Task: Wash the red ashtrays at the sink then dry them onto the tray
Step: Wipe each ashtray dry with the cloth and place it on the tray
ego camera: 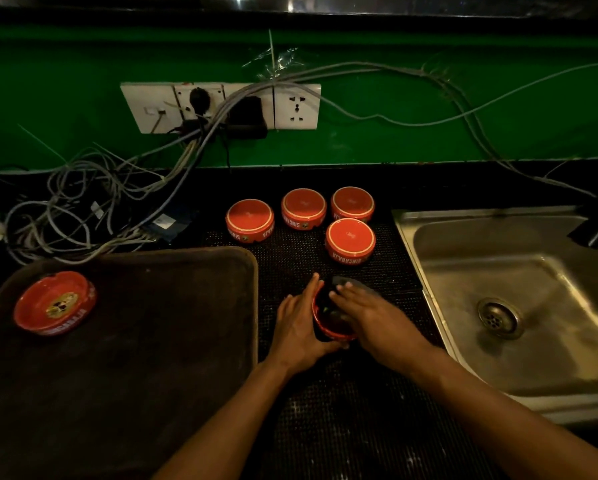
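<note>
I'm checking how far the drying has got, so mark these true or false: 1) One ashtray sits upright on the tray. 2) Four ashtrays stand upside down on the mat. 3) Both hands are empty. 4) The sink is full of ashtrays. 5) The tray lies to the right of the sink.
1) True: one upright ashtray sits on the tray.
2) True: four upside-down ashtrays stand on the black mat.
3) False: the left hand holds a tilted ashtray, and the right hand presses a dark cloth into it.
4) False: the sink holds no ashtrays.
5) False: the tray lies left of the sink.
</note>
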